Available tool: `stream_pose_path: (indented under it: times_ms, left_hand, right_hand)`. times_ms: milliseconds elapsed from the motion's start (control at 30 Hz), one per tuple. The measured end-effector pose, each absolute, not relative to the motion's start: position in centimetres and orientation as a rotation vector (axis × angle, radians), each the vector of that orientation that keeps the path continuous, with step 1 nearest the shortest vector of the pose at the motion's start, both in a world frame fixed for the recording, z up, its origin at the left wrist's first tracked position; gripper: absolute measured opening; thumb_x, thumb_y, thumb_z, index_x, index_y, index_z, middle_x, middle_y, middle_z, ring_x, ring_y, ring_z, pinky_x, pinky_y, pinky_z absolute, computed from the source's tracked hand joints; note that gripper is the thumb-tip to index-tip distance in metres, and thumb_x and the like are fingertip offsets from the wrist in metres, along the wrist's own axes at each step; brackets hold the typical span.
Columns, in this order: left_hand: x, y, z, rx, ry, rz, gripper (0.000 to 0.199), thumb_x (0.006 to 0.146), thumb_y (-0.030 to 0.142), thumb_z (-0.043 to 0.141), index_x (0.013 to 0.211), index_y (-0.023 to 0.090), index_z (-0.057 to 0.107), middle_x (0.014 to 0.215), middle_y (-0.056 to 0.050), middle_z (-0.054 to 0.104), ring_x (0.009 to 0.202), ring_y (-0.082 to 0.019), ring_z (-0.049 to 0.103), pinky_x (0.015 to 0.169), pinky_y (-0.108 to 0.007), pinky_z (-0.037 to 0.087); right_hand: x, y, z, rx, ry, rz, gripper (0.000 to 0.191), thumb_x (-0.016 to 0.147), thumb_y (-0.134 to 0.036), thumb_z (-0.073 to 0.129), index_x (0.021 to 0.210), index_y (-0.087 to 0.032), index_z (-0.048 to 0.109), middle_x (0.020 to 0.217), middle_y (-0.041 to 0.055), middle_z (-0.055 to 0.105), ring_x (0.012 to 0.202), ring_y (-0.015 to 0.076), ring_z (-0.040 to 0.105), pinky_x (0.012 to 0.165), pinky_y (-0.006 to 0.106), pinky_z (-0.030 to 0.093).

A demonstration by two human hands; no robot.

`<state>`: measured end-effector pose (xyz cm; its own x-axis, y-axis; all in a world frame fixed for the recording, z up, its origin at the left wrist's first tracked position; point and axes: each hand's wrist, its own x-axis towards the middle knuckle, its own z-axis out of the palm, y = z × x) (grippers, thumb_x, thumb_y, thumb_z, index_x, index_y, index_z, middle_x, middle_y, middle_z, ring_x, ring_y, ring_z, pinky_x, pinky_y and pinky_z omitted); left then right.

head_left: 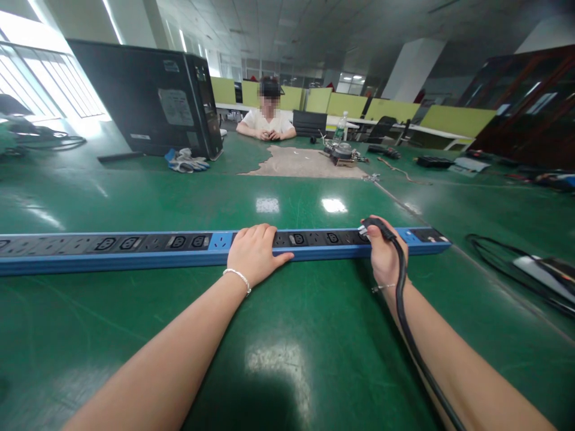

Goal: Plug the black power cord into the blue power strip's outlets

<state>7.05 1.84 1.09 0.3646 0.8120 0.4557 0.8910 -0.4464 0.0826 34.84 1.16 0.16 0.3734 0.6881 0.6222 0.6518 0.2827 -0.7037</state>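
A long blue power strip [135,261] with black socket panels lies across the green table from the left edge to right of centre. My left hand [252,254] is closed over its middle, fingers on the far side and thumb along the near side, just right of a blue socket. In my right hand [386,251] is a black power plug [374,223], pinched between thumb and fingers. Its metal prongs point left, above the sockets near the strip's right end and apart from them. The black cord [406,320] runs down along my right forearm.
On the left stands a black computer tower [148,102], with work gloves [186,160] by it. A person [269,120] sits across the table. A bottle [340,127] and a round metal part [342,151] are farther back. Black cables [494,260] lie at right.
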Motion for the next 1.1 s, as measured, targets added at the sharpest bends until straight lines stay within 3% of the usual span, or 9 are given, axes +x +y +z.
stream_pose_path:
  times_ms: [233, 500, 833, 1100]
  left_hand:
    - [7.1, 1.8, 1.1, -2.445, -1.551, -0.653, 0.058, 0.077, 0.062, 0.051, 0.113, 0.017, 0.053, 0.111, -0.012, 0.060, 0.106, -0.028, 0.054, 0.091, -0.042, 0.037]
    - [7.2, 1.8, 1.0, -2.434, -1.561, -0.697, 0.056, 0.074, 0.060, 0.057, 0.110, 0.016, 0.054, 0.108, -0.011, 0.061, 0.104, -0.028, 0.055, 0.090, -0.041, 0.037]
    - [7.6, 1.9, 0.8, -2.385, -1.586, -0.778, 0.029, 0.081, 0.036, 0.050, 0.099, 0.014, 0.055, 0.099, -0.010, 0.063, 0.095, -0.025, 0.057, 0.085, -0.037, 0.038]
    - [7.6, 2.1, 0.7, -2.352, -1.609, -0.791, 0.045, 0.082, 0.026, 0.043, 0.123, 0.008, 0.045, 0.106, -0.012, 0.064, 0.098, -0.024, 0.058, 0.088, -0.036, 0.038]
  right_hand:
    - [32.9, 0.9, 0.3, -1.398, -1.309, 0.125, 0.048, 0.076, -0.053, 0.058, 0.108, -0.017, 0.061, 0.099, 0.0093, 0.068, 0.089, 0.0218, 0.063, 0.084, 0.039, 0.048]
    - [26.0, 0.2, 1.0, -1.305, -1.754, 0.182, 0.038, 0.082, -0.051, 0.053, 0.108, -0.024, 0.059, 0.105, 0.0055, 0.067, 0.094, 0.0211, 0.062, 0.087, 0.035, 0.047]
    - [20.5, 1.7, 1.1, -1.437, -1.883, -0.008, 0.035, 0.086, -0.045, 0.047, 0.109, -0.023, 0.058, 0.094, 0.0054, 0.069, 0.081, 0.0217, 0.063, 0.079, 0.034, 0.046]
    - [20.3, 1.3, 1.1, -1.483, -1.956, -0.183, 0.035, 0.088, -0.043, 0.043, 0.107, -0.018, 0.060, 0.087, 0.0089, 0.070, 0.081, 0.0225, 0.065, 0.079, 0.034, 0.045]
